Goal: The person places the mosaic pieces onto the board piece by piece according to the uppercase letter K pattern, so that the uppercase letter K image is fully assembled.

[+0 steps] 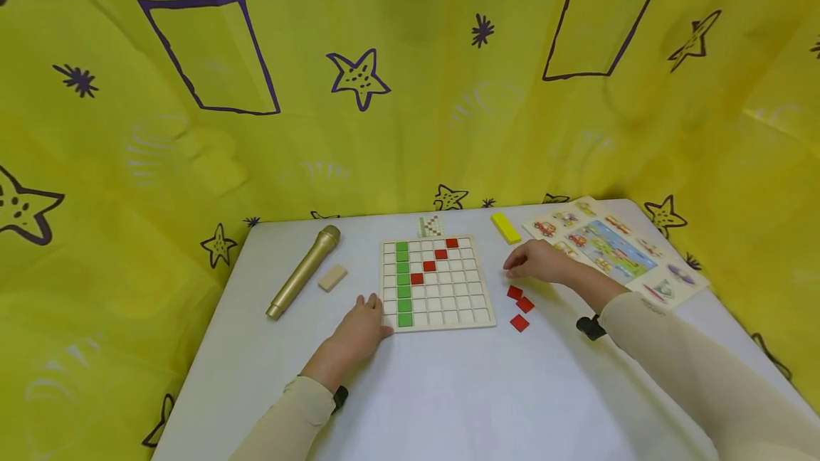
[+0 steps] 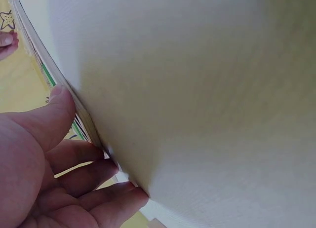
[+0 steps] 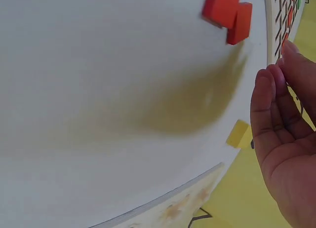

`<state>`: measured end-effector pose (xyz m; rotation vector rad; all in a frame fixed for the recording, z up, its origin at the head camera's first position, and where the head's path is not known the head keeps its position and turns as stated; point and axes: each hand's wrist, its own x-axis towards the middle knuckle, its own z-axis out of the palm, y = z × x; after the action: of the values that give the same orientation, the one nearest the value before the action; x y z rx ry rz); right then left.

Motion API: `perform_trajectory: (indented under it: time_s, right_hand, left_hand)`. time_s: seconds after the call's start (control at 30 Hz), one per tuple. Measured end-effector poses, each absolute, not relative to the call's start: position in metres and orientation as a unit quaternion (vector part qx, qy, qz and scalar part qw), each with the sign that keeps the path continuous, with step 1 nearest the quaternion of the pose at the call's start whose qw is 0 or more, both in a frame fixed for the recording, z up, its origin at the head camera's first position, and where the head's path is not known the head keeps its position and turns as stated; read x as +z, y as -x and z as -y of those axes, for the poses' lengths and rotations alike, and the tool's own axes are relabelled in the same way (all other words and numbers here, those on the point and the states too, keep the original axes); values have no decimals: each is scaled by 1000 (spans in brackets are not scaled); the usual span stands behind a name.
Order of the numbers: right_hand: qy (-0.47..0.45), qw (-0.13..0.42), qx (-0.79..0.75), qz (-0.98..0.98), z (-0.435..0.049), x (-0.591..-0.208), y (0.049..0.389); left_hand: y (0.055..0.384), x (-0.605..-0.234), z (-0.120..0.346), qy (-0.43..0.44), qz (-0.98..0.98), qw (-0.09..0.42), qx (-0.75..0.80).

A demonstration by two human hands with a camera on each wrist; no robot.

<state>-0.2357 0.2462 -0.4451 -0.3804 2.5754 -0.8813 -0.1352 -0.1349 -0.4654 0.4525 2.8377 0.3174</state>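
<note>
My left hand point(image 1: 360, 329) holds the lower left corner of a wooden grid board point(image 1: 442, 323). In the left wrist view the thumb lies on the board's near edge point(image 2: 81, 114), while bent fingers rest along its side. One column of the board is filled with green tiles point(image 1: 403, 279), and red tiles point(image 1: 430, 266) climb in a diagonal to the upper right. To the right of the board hovers my right hand point(image 1: 538, 262), thumb and fingertips close together with no thing visible between them. Below it, several loose red tiles point(image 1: 519, 323) lie on the table.
A small pattern card point(image 1: 430, 226) lies behind the board. On the left are a gold microphone point(image 1: 302, 274) and a plain wooden block point(image 1: 332, 277). A yellow block point(image 1: 506, 228) and a picture puzzle board point(image 1: 666, 289) lie at the right on the white table point(image 1: 448, 404).
</note>
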Motion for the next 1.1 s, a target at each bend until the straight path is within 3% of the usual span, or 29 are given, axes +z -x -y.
perform_trajectory:
  time_s: [0.37,1.1]
  right_hand:
    - [148,212,-304,-917,-251,-458,220]
    - [159,181,-298,-924,-238,-454,209]
  left_hand:
    - [135,-464,136,-142,-974,139,110]
    - [137,-468,136,-156,-975,130,90]
